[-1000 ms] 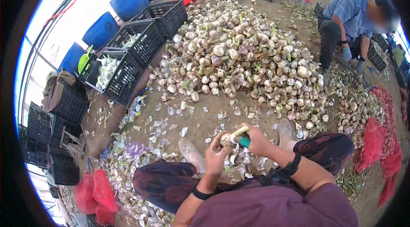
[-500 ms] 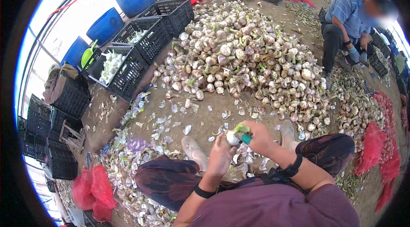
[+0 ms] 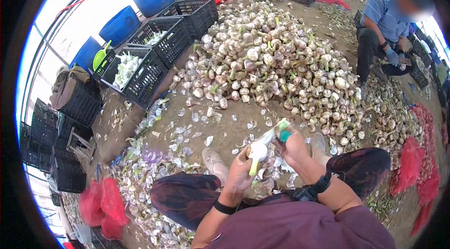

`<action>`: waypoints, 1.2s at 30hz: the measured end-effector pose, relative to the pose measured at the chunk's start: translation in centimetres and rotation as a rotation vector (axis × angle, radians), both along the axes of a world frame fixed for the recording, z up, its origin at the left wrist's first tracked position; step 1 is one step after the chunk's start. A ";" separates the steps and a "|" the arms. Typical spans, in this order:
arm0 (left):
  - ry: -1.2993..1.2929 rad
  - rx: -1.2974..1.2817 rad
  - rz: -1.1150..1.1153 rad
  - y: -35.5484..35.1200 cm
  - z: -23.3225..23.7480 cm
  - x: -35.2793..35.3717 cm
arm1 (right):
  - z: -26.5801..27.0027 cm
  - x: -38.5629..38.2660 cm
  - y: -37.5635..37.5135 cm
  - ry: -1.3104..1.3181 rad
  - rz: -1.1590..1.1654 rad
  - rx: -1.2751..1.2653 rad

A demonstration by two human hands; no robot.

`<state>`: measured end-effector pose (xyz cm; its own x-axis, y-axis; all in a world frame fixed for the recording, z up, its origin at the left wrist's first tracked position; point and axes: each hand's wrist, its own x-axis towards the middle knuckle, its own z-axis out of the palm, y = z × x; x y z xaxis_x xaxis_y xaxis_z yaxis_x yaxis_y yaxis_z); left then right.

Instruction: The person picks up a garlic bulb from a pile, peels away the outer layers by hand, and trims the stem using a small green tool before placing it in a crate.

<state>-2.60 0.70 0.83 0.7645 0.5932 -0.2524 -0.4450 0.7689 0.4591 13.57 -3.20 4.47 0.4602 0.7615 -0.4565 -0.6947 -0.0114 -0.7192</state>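
My left hand is closed around a white garlic bulb, whose short green stem end points down toward me. Beside it, my right hand is closed on a green-handled tool; any blade is hidden. A pale green strip of stalk or peel stretches from the bulb up toward the right hand. Both hands are above peel-strewn ground between my knees.
A large garlic heap lies ahead. Black crates, one holding peeled white garlic, stand at the left before blue barrels. Red net bags lie lower left. Another person sits at the upper right.
My hands have moved slightly apart. The bulb shows more fully, with its green end now downward, and a long pale strip extends from it. The other person's hands have shifted.
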 end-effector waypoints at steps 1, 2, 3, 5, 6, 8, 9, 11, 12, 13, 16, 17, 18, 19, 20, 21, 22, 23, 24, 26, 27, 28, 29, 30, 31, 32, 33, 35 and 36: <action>0.008 0.021 -0.030 0.0 0.3 -0.1 | -0.3 0.4 0.3 -0.032 -0.030 -0.012; 0.008 0.010 -0.003 0.0 0.3 0.0 | -0.7 0.8 0.5 -0.065 -0.063 -0.024; 0.008 -0.001 0.024 -0.2 0.1 0.0 | -1.5 1.2 0.8 -0.094 -0.100 0.003; 0.035 0.075 0.067 -0.3 -0.6 -0.1 | -3.3 3.0 1.7 -0.232 -0.267 -0.076; -0.027 0.034 0.075 -0.3 -0.7 -0.3 | -4.8 4.3 1.9 -0.300 -0.351 -0.116; -0.152 -0.048 0.094 -0.2 -0.4 -0.7 | -6.9 5.6 0.9 -0.868 0.084 -0.223; -0.059 -0.034 0.155 -0.2 -0.8 -0.7 | -6.1 4.5 -0.1 -1.102 0.311 -0.207; -0.016 -0.050 0.174 0.1 -1.4 -0.8 | -6.3 2.9 -1.5 -1.511 0.654 0.025; 0.004 -0.056 0.179 0.3 -1.5 -0.7 | -6.2 2.7 -1.6 -1.423 0.656 0.013; 0.063 -0.064 0.212 0.3 -1.0 -0.4 | -3.3 1.8 -1.5 -1.335 0.658 -0.003; 0.176 -0.016 0.230 0.1 -0.6 0.1 | 0.5 -0.4 -0.7 -1.401 0.468 0.119; 0.152 0.017 0.182 0.1 -0.6 0.1 | -0.1 -0.6 -0.5 -1.482 0.432 0.154; 0.189 0.016 0.195 0.1 -0.4 0.3 | -0.5 -0.8 -0.4 -1.561 0.397 0.191; 0.226 0.015 0.212 0.0 -0.1 0.3 | -0.1 -1.0 -0.3 -1.590 0.365 0.205; 0.266 0.010 0.232 -0.1 0.0 0.3 | -0.1 -0.9 -0.3 -1.642 0.369 0.229; 0.263 0.008 0.224 -0.2 -0.1 0.2 | -0.1 -0.9 -0.2 -1.692 0.374 0.255; 0.262 0.005 0.215 -0.2 -0.3 0.0 | -0.1 -0.9 -0.2 -1.741 0.378 0.281; 0.258 0.004 0.204 -0.2 -0.4 0.0 | -0.2 -0.9 -0.3 -1.791 0.395 0.293; 0.255 -0.002 0.206 -0.2 -0.9 -0.1 | -0.1 -0.8 -0.3 -1.845 0.409 0.304; 0.248 -0.017 0.207 -0.2 -1.7 -0.3 | 0.0 -0.6 -0.5 -1.932 0.429 0.319; 0.244 -0.022 0.198 -0.3 -1.5 -0.2 | 0.0 -0.6 -0.5 -1.964 0.437 0.328; 0.241 -0.026 0.190 -0.5 -0.8 -0.1 | 0.0 -0.6 -0.4 -1.994 0.444 0.339; 0.240 -0.029 0.182 -0.5 -0.3 -0.1 | 0.1 -0.4 -0.3 -1.995 0.451 0.337; 0.249 -0.021 0.123 -0.4 -0.2 -0.3 | 0.1 -0.1 0.0 -1.996 0.459 0.336; 0.257 -0.013 0.064 -0.3 -0.1 -0.5 | 0.1 0.3 0.3 -1.997 0.466 0.332; 0.264 -0.005 0.004 -0.1 0.0 -0.7 | -0.1 0.8 0.6 -2.008 0.457 0.287; 0.248 -0.018 -0.129 0.3 -0.8 -1.3 | -0.5 1.3 1.0 -2.018 0.449 0.239; 0.220 0.089 -0.180 -0.3 -0.6 -1.1 | -1.9 2.7 1.5 -2.057 0.476 0.132; 0.205 0.144 -0.207 -0.6 -0.4 -0.9 | -3.0 3.3 1.4 -2.063 0.602 -0.028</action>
